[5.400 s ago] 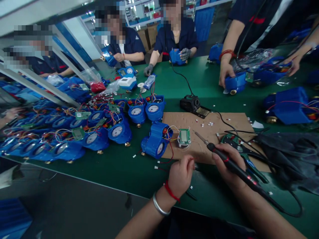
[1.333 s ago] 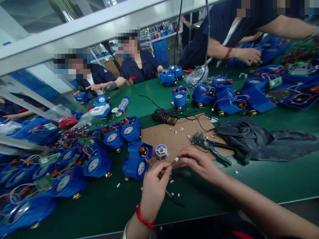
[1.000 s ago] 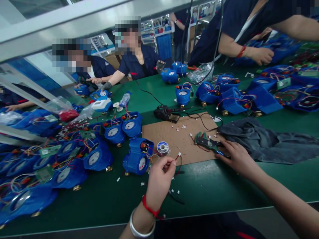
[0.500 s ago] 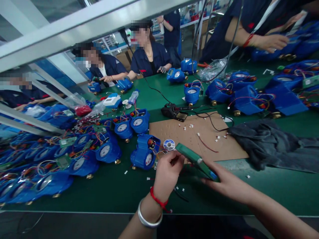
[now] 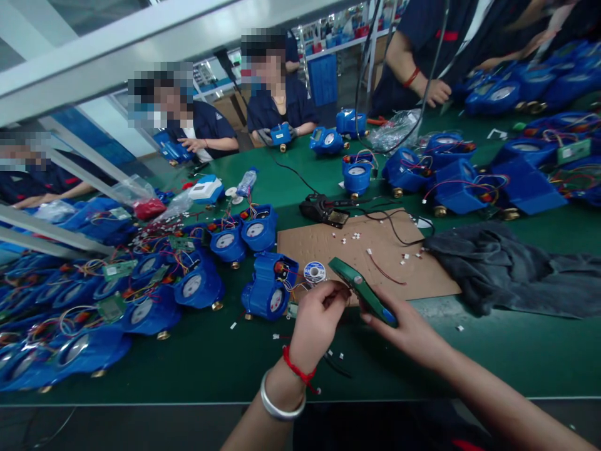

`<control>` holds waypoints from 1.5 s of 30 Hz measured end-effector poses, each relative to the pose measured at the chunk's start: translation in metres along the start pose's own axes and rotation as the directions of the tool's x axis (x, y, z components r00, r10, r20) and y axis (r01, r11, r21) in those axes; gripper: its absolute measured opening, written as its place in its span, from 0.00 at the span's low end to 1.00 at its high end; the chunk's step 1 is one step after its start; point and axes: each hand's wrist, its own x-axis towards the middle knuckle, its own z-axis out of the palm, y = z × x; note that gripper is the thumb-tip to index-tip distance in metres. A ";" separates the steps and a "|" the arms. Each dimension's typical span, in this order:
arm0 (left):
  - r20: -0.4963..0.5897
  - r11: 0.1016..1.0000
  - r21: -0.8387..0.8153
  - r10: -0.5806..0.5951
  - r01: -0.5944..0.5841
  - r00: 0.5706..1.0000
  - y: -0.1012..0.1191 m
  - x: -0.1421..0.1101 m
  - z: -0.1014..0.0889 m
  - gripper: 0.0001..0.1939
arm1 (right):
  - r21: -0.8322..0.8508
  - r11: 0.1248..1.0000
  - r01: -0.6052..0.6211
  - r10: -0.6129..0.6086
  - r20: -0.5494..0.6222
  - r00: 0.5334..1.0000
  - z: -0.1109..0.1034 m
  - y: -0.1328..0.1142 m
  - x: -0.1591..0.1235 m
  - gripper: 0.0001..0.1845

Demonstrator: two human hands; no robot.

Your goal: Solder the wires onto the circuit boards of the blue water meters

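My left hand (image 5: 315, 319) is closed in a pinch on a thin wire, just in front of a blue water meter (image 5: 269, 289) lying on the green table. My right hand (image 5: 407, 331) grips a green-handled wire stripper (image 5: 362, 290), its head brought up against my left fingertips. A small solder spool (image 5: 314, 272) sits on the brown cardboard sheet (image 5: 357, 257) just behind my hands. The wire itself is mostly hidden by my fingers.
Many blue meters with coloured wires (image 5: 141, 294) crowd the left of the table (image 5: 188, 363). A soldering iron stand (image 5: 325, 210) with a black cable sits behind the cardboard. A dark cloth (image 5: 507, 269) lies at right. Other people work across the table.
My right hand put down the soldering iron, reached right, picked the green stripper off the cardboard and brought it to my left hand, which kept pinching the wire.
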 end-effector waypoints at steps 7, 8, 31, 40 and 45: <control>0.011 0.998 0.059 -0.010 0.009 1.000 -0.002 0.006 0.003 0.08 | 0.136 0.969 -0.208 0.215 -0.040 0.976 0.003 0.006 0.000 0.12; 0.021 0.999 0.052 -0.015 0.014 1.000 -0.002 0.006 0.001 0.09 | 0.206 0.947 -0.248 0.253 0.003 0.968 0.000 0.009 -0.001 0.14; 0.328 0.981 -0.084 -0.138 0.174 0.935 -0.010 0.016 -0.030 0.10 | 0.709 0.564 -0.423 -0.092 0.562 0.822 -0.028 0.031 -0.019 0.23; 0.359 0.959 -0.172 -0.153 0.226 0.921 -0.010 0.015 -0.030 0.11 | 0.630 0.646 -0.430 -0.076 0.614 0.786 -0.033 0.020 -0.017 0.23; 0.382 0.955 -0.180 -0.152 0.234 0.912 -0.008 0.015 -0.032 0.11 | 0.646 0.629 -0.433 -0.076 0.605 0.792 -0.029 0.022 -0.017 0.23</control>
